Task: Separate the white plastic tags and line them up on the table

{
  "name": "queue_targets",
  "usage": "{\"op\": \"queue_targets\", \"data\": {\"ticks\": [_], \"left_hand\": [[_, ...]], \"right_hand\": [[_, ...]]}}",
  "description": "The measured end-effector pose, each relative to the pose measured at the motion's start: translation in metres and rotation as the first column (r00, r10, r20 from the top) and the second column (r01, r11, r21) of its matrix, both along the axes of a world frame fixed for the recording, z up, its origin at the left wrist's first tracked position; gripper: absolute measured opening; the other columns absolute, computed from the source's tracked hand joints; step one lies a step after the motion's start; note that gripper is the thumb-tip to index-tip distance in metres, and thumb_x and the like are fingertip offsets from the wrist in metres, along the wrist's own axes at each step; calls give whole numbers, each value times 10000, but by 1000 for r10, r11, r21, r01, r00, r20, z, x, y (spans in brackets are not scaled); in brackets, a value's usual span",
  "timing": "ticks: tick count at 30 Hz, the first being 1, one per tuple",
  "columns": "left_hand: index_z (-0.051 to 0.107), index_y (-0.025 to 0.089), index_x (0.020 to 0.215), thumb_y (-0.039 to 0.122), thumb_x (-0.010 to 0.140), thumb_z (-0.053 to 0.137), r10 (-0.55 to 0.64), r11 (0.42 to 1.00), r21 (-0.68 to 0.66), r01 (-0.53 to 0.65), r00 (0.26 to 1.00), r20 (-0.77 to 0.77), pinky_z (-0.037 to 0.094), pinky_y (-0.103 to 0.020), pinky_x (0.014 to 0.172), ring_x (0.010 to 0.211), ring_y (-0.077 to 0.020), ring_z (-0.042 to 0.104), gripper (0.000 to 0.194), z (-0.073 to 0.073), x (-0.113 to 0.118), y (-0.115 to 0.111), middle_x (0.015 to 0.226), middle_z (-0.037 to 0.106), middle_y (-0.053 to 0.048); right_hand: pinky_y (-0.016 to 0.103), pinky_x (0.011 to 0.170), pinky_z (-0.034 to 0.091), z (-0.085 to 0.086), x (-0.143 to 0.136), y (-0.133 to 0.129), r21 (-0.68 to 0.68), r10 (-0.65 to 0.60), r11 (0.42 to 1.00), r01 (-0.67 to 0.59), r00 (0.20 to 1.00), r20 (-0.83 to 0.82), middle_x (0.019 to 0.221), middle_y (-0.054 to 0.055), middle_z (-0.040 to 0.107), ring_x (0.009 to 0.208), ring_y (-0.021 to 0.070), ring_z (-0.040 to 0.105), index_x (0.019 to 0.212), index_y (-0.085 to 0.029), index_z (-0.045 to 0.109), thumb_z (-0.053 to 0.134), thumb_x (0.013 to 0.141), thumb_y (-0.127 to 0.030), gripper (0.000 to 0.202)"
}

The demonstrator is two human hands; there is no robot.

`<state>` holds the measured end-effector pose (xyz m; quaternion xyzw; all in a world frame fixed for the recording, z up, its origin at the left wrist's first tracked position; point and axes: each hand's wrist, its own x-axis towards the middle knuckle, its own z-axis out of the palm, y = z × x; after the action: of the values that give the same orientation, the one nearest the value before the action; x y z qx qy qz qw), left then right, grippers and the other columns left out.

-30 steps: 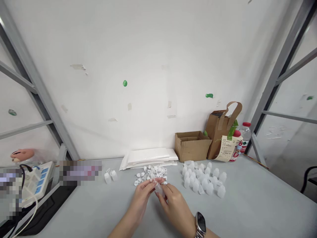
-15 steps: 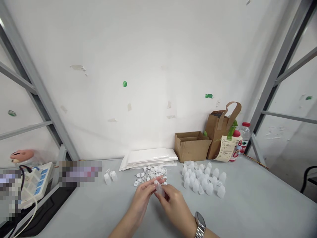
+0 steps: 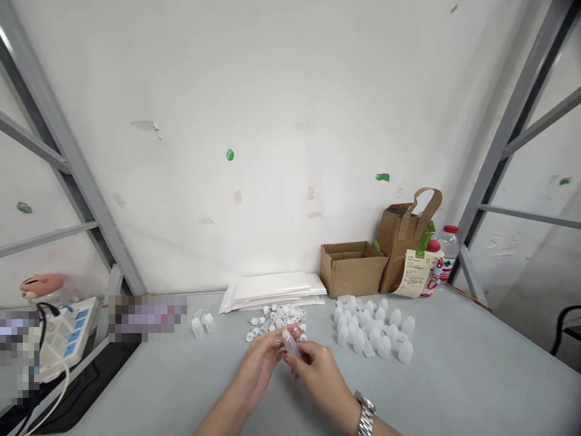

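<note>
A small translucent plastic bottle (image 3: pixel 291 346) is held between both hands near the middle of the grey table. My left hand (image 3: pixel 262 358) has its fingers around the bottle's upper end, where a white cap sits. On the lower end, my right hand (image 3: pixel 318 365) pinches the bottle; a metal watch is on that wrist. Just behind the hands lies a pile of small white caps with loops (image 3: pixel 284 315). To the right stand and lie several translucent bottle bodies (image 3: pixel 374 330). Two capped bottles (image 3: pixel 203 326) are at the left.
Flat white envelopes (image 3: pixel 272 287) lie against the wall. A cardboard box (image 3: pixel 354 272), a brown paper bag (image 3: pixel 394 242) and a red-capped bottle (image 3: pixel 449 248) stand at the back right. At the left are a power strip (image 3: pixel 75 336) and a black panel (image 3: pixel 97 378).
The small bottle has tilted slightly, and more of its side shows between the fingers. My right hand and wrist have turned a little. Both hands keep hold of it.
</note>
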<state>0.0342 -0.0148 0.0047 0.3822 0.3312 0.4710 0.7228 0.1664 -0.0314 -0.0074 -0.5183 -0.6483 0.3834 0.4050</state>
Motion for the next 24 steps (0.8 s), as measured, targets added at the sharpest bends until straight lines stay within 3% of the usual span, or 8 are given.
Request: {"op": "queue_targets", "data": {"ticks": [7, 14, 20, 24], "left_hand": [[686, 109, 880, 221, 692, 541, 29, 996, -84, -24, 998, 62, 448, -333, 778, 970, -261, 577, 263, -4, 1, 1, 950, 689, -122], [618, 149, 961, 200, 714, 536, 22, 983, -186, 4, 990, 139, 447, -281, 679, 753, -180, 618, 265, -3, 1, 1, 816, 680, -58], [607, 160, 793, 208, 708, 579, 3, 997, -74, 6, 993, 118, 451, -287, 639, 805, -208, 618, 102, -7, 2, 1, 871, 682, -68], [636, 142, 835, 233, 714, 566, 7, 1000, -18, -5, 997, 80, 456, -318, 708, 953, -255, 589, 166, -5, 2, 0, 1013, 667, -105]], "right_hand": [[206, 513, 366, -5, -1, 1, -75, 38, 996, -48, 992, -123, 487, -35, 509, 497, 108, 490, 564, -154, 564, 555, 752, -426, 330], [209, 519, 372, -5, -2, 0, -63, 71, 995, -82, 986, -153, 469, -35, 504, 496, 110, 481, 536, -161, 547, 552, 754, -416, 336], [204, 505, 376, -3, -1, 2, -66, 84, 993, -96, 982, -171, 480, -37, 496, 493, 105, 478, 552, -154, 562, 560, 738, -460, 358], [209, 497, 381, -3, 1, 4, -61, 43, 997, -55, 984, -175, 511, -30, 521, 489, 109, 493, 634, -145, 589, 549, 752, -415, 297]]}}
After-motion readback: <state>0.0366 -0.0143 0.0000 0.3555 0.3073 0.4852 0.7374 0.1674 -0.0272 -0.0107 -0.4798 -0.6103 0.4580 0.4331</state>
